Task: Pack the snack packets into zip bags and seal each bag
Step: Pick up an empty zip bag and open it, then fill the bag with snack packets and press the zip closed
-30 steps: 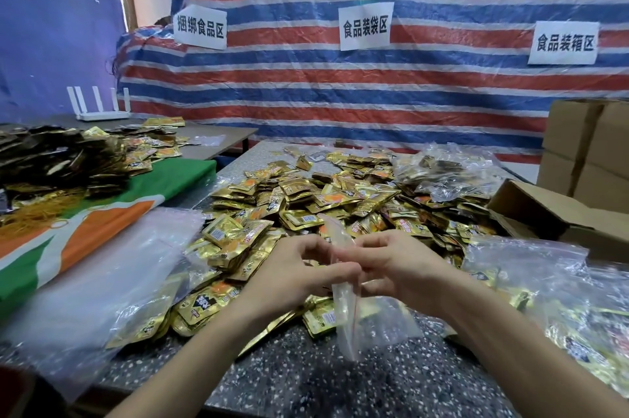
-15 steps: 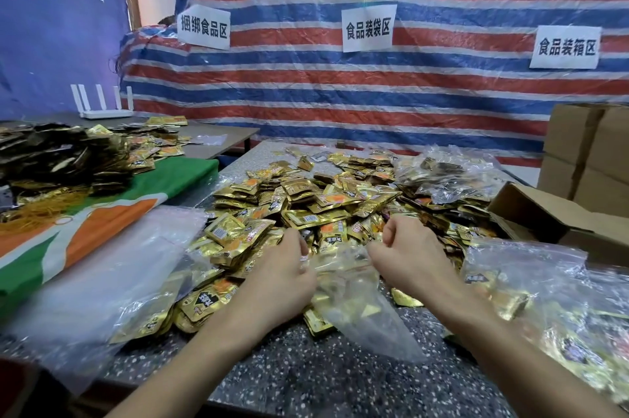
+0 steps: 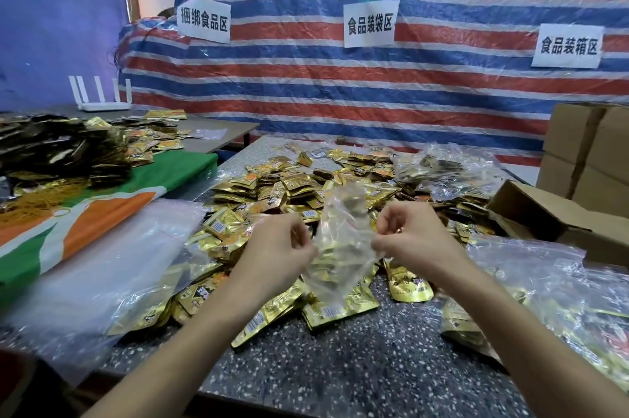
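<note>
Both hands are holding one clear zip bag [image 3: 342,240] above the gold snack packets [image 3: 292,186]: left hand [image 3: 279,247] fingers and right hand [image 3: 408,240] fingers are pinching its sides.

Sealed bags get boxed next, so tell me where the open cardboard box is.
In the head view, the open cardboard box sits at the right, beyond the right hand, in front of the stacked cartons.

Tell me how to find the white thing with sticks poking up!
Follow the striped tarp to its left end, above a grey table. At the table's back sits the router: white, with upright antennas, unlike the flat gold snack packets beside it.
</note>
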A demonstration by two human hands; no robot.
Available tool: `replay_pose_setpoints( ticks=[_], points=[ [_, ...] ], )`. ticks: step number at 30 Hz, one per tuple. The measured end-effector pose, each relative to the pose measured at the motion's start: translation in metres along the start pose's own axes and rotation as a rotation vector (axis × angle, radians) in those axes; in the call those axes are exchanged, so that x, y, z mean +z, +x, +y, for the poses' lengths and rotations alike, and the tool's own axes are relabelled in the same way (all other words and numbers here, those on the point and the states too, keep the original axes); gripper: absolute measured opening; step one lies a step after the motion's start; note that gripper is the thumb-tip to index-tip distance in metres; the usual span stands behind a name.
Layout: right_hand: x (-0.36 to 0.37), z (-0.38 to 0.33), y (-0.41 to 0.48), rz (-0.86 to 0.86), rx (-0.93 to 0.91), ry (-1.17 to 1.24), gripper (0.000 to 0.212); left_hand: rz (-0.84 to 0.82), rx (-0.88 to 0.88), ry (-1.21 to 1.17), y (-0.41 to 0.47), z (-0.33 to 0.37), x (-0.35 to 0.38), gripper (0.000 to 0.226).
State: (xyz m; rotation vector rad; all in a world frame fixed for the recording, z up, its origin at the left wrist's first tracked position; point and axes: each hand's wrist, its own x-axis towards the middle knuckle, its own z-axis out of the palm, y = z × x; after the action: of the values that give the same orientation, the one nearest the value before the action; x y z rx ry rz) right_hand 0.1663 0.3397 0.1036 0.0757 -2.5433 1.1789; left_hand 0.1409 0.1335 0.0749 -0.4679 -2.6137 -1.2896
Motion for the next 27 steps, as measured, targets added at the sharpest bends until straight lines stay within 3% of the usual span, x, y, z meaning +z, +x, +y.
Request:
replay_pose_setpoints(
  ticks=[3,5,6,8,10,12,14,16,18,24,27],
  points=[
    [0.003,0.008,0.001,-0.277,0.108,0.302,0.023,-0.211,-0.164,-0.408,0.0,-0.001,-0.005,0.022],
    [0.002,0.013,0.001,-0.459,0.094,0.519,0.027,-0.254,-0.235,-0.507,0.002,-0.003,-0.012,0.02],
    [0.003,0.018,0.002,-0.505,0.108,0.654,0.038,-0.242,-0.26,-0.526,0.003,-0.005,-0.015,0.016],
    [0.009,0.028,0.007,-0.409,0.223,0.799,0.057,-0.174,-0.278,-0.502,0.005,-0.008,-0.019,0.013],
    [0.021,0.042,0.009,-0.271,0.238,0.552,0.043,-0.138,-0.26,-0.427,0.005,-0.011,-0.023,0.013],
    [0.036,0.055,0.005,-0.333,0.117,0.122,0.017,-0.148,-0.252,-0.382,0.005,-0.012,-0.025,0.012],
    [0.051,0.066,0.0,-0.409,0.038,-0.113,0.01,-0.161,-0.26,-0.369,0.003,-0.012,-0.027,0.009],
    [0.059,0.07,-0.001,-0.332,0.043,-0.175,0.019,-0.127,-0.248,-0.321,0.001,-0.011,-0.031,0.006],
    [0.062,0.072,0.0,-0.279,0.046,-0.226,0.029,-0.087,-0.208,-0.236,-0.001,-0.011,-0.037,0.022],
    [0.07,0.077,-0.001,-0.419,0.044,-0.35,0.029,-0.239,-0.115,-0.043,-0.006,-0.009,-0.047,0.079],
    [0.066,0.07,-0.002,-0.433,0.034,-0.38,0.032,-0.277,-0.088,-0.054,-0.009,-0.009,-0.048,0.067]
  ],
)
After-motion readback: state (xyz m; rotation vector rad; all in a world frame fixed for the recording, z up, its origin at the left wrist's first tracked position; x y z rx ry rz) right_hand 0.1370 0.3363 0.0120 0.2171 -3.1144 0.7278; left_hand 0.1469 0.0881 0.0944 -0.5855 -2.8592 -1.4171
